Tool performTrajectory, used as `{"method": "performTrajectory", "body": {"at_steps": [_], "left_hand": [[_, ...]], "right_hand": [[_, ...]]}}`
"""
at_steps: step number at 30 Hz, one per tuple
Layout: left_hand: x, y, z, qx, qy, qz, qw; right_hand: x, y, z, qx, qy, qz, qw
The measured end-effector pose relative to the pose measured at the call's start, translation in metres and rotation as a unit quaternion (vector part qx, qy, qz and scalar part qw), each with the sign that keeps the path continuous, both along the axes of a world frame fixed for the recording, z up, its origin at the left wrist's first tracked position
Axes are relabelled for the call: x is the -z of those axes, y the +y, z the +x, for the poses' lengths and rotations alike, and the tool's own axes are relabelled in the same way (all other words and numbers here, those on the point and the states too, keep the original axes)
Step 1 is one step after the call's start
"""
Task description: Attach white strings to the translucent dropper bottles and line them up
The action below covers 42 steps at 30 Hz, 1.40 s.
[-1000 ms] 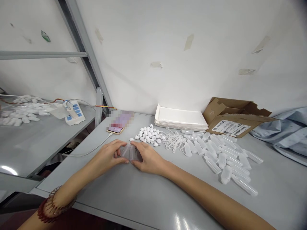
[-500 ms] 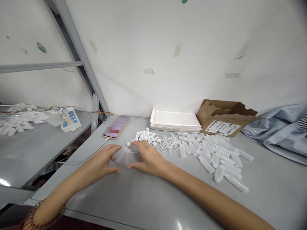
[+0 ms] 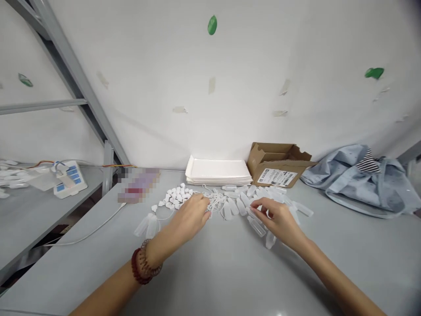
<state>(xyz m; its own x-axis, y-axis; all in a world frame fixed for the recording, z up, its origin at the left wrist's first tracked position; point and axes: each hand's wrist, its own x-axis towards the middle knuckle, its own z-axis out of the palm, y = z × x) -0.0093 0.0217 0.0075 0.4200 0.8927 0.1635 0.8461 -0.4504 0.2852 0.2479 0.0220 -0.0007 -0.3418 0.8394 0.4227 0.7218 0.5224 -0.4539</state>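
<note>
My left hand is over the left side of a tangle of thin white cord loops, fingers curled and pressed together; whatever they pinch is hidden. At the left edge of a pile of small translucent plastic bottles, my right hand has its thumb and index finger closed at one bottle. White caps lie in a heap beyond the left hand. Two translucent bottles with a cord loop lie apart, left of my left wrist.
Against the wall are a stack of white trays and an open cardboard box. Blue-grey cloth lies at the right. A phone with a white cable is on the left, near a power strip on the adjoining table.
Both hands have left the small bottle group at the left. The left hand moved right to the cords, the right hand to the bottle pile. The view has turned right.
</note>
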Motion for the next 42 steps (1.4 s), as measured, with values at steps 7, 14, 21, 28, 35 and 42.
{"method": "performTrajectory", "body": {"at_steps": [7,14,21,28,35,42], "left_hand": [[0.025,0.007,0.013,-0.001,0.015,0.026,1.0],[0.027,0.002,0.01,0.008,-0.005,0.054,0.998],[0.016,-0.005,0.008,-0.015,-0.285,0.018,0.958],[0.009,-0.019,0.02,-0.03,-0.46,-0.18,0.869],[0.008,-0.025,0.02,0.013,-0.413,-0.161,0.896],[0.004,-0.026,0.017,0.029,-0.356,-0.194,0.914]], "right_hand": [[0.008,-0.004,-0.035,0.007,-0.089,-0.046,0.995],[0.004,0.007,-0.086,0.094,-0.224,-0.103,0.964],[0.005,-0.006,-0.058,0.089,-0.146,-0.115,0.979],[0.008,-0.03,-0.046,-0.047,0.035,-0.032,0.998],[0.017,-0.035,-0.048,-0.073,-0.004,0.074,0.995],[0.02,-0.042,-0.052,-0.073,0.009,0.097,0.993]]}}
